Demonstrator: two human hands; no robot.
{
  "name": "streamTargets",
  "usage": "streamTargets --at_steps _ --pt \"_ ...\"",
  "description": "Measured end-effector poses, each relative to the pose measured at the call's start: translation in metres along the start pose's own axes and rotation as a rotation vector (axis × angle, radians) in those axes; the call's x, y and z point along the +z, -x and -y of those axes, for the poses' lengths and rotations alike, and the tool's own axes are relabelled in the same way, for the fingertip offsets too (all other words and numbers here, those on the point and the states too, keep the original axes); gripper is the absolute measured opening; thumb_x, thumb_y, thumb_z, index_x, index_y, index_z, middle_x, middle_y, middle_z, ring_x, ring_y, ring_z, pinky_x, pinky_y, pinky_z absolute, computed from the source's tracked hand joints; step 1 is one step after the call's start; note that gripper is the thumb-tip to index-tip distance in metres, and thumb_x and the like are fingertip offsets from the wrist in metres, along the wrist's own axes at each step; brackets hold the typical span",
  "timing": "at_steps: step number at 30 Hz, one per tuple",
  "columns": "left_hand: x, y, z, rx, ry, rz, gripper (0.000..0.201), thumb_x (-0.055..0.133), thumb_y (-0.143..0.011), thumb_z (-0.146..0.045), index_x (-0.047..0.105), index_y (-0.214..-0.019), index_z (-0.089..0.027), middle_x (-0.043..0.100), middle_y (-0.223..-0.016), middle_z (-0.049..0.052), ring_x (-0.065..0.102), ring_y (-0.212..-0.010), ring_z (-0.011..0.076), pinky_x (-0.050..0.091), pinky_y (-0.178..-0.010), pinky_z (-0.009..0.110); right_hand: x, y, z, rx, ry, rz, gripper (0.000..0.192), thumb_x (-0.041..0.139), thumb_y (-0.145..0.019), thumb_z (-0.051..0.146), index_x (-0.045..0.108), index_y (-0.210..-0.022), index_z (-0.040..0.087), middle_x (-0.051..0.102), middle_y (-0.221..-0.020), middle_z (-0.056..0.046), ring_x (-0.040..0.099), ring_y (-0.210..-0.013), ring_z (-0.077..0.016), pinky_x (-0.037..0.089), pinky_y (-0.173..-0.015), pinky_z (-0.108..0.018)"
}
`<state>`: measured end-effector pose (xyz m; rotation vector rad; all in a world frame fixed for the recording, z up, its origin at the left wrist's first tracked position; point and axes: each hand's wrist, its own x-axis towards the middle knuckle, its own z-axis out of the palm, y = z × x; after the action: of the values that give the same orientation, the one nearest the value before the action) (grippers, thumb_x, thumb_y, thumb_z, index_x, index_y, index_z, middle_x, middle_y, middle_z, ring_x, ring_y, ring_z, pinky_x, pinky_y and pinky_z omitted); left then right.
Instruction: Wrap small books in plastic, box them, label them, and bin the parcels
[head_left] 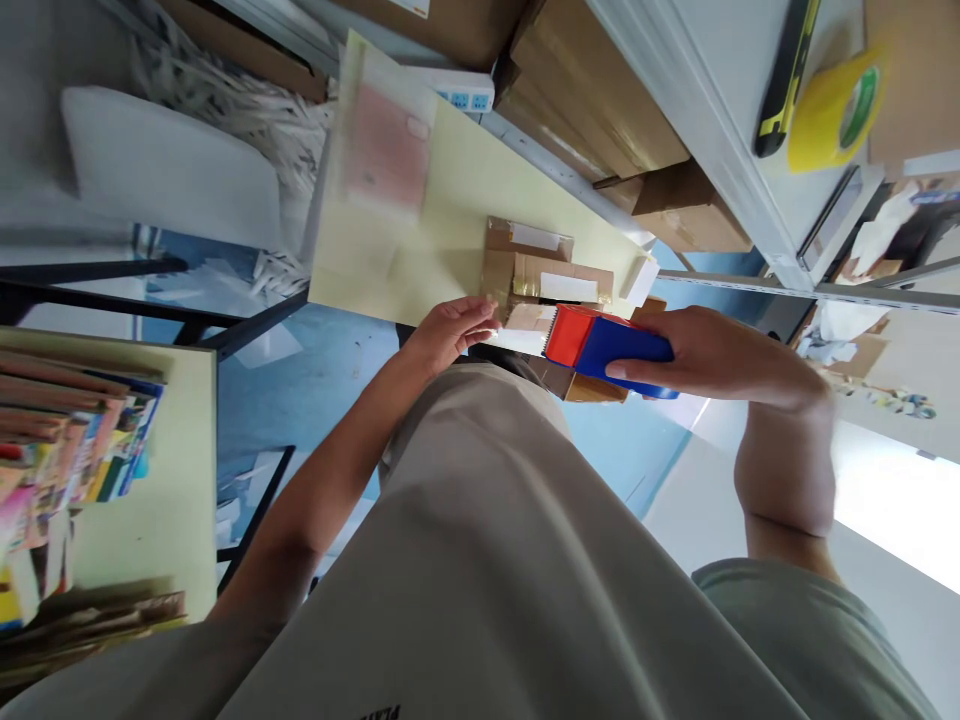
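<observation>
My right hand [694, 350] is wrapped round a red and blue packing tape dispenser [611, 350], its toothed edge facing left. The dispenser is held near the front edge of the cream table, beside small cardboard boxes [562, 275] with white labels. My left hand [454, 332] is at the boxes' near left corner, fingers curled and fingertips pinched together. Whatever lies between those fingertips is too small to make out. Behind the dispenser and below the table edge, another cardboard box [592, 388] is partly hidden.
On the cream table [450, 190] lies a clear sleeve with a pink sheet [386, 145]. A shelf at the right holds yellow tape [832, 115] and a box cutter [786, 80]. Larger cartons [600, 95] stand behind. Packed books [82, 430] lie on the left table [180, 450].
</observation>
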<state>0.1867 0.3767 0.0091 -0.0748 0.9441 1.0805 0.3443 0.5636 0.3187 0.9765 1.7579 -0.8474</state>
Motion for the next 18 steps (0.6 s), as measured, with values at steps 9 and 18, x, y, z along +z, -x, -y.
streamTargets --at_steps 9,18 --pt "-0.007 -0.062 0.025 0.151 -0.113 -0.213 0.040 0.103 -0.081 -0.049 0.076 -0.089 -0.020 0.075 -0.080 0.001 0.069 -0.071 0.0132 0.052 -0.066 0.025 0.024 -0.054 0.032 0.149 0.200 -0.076 0.063 0.055 -0.109 0.081 0.070 -0.091 0.023 0.072 -0.072 -0.007 0.067 -0.073 -0.0250 0.037 -0.071 -0.037" --pt "0.007 -0.094 0.051 0.175 -0.202 -0.297 0.021 0.090 -0.092 -0.036 0.076 -0.086 -0.023 0.067 -0.071 -0.002 0.061 -0.068 0.0129 0.043 -0.059 0.024 0.025 -0.081 0.035 0.242 0.259 -0.061 0.070 0.057 -0.107 0.086 0.073 -0.090 0.020 0.074 -0.079 -0.013 0.070 -0.081 -0.0292 0.041 -0.076 -0.039"
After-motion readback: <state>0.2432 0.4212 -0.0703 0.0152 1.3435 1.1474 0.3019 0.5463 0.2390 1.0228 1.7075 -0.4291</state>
